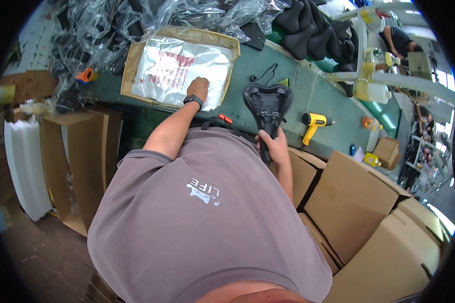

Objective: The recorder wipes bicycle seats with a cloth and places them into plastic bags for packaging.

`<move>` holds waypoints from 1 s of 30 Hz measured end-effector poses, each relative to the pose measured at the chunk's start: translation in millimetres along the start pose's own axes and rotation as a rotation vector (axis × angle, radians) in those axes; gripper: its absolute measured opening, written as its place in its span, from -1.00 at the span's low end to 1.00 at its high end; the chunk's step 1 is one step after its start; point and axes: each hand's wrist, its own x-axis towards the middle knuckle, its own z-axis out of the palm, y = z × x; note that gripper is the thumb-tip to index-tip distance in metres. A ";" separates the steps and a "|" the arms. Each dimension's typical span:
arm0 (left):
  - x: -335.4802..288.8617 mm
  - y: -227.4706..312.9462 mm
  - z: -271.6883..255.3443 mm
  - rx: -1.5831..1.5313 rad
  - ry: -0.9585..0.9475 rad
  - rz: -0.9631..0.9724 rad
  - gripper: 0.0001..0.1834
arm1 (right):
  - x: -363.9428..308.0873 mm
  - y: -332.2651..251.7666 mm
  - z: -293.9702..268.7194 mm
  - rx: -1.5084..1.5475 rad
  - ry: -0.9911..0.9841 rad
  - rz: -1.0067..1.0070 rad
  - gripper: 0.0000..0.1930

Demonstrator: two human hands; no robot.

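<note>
My right hand grips a black bicycle saddle by its narrow nose. The saddle's ribbed underside faces up, its wide end pointing away from me. My left hand, with a dark watch on its wrist, rests on a stack of clear plastic bags with red print. Its fingers are curled against the top bag, and the tips are partly hidden. The bags lie in a shallow cardboard tray on the green workbench.
A yellow heat gun lies right of the saddle, a red-handled tool near the front edge. Black saddles are piled at the back; plastic-wrapped ones fill the left. Cardboard boxes stand right, more at left. People work far right.
</note>
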 end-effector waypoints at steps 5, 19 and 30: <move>-11.9 14.5 -22.7 0.031 0.020 0.005 -0.66 | 53.7 29.7 33.5 -0.094 -0.018 0.025 -0.60; -65.5 147.6 -113.7 -1.356 -0.778 -0.450 -0.60 | 169.6 28.7 -14.6 -0.374 0.295 -0.484 -0.63; -90.7 153.7 -26.5 -1.594 -0.974 -1.015 -0.32 | 357.4 58.6 -38.1 -1.180 0.521 -0.160 -0.47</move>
